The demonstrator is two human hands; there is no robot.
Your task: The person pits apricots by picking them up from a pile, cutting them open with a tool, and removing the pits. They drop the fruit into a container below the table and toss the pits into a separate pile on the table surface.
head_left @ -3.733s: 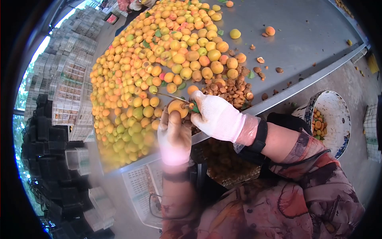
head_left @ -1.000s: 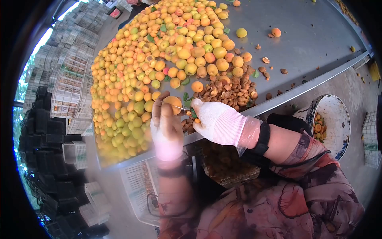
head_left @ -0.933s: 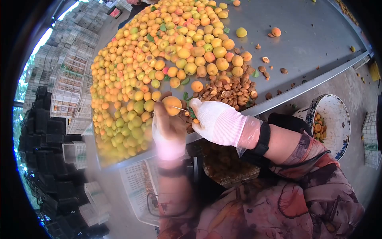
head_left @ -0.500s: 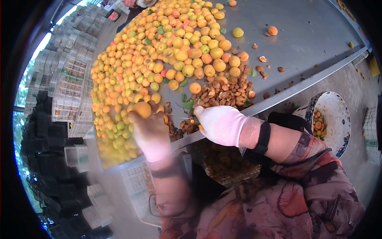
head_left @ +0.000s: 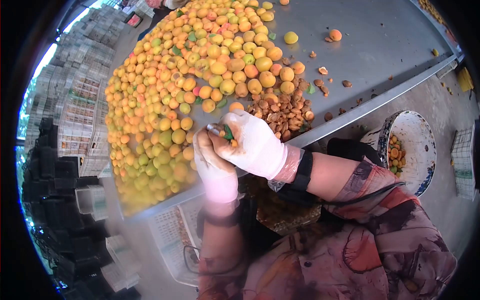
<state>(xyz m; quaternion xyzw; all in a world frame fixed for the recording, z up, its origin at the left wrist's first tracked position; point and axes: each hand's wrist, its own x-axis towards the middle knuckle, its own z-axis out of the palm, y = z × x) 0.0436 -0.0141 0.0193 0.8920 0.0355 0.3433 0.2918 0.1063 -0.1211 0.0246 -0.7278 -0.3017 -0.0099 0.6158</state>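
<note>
My gloved left hand (head_left: 214,162) is closed around an apricot that is almost wholly hidden by the fingers. Pressed against it, my gloved right hand (head_left: 256,145) grips a small knife (head_left: 228,132) with a green handle; most of its blade is out of sight. Both hands meet above the near edge of the metal table (head_left: 345,57). Beyond and to the left spreads a big heap of whole apricots (head_left: 165,95), yellow to orange with some green. Just past my right hand lies a pile of brown apricot pits (head_left: 285,117).
A white bucket (head_left: 422,150) with apricot pieces stands on the floor at right. Under the table edge are a white crate (head_left: 167,235) and a container of brownish matter (head_left: 285,212). Stacked white crates (head_left: 82,120) and black crates (head_left: 55,215) line the left.
My left hand has moved right and up, carrying the apricot to the right hand. My right hand has shifted left, and the two now touch. The view has shifted slightly.
</note>
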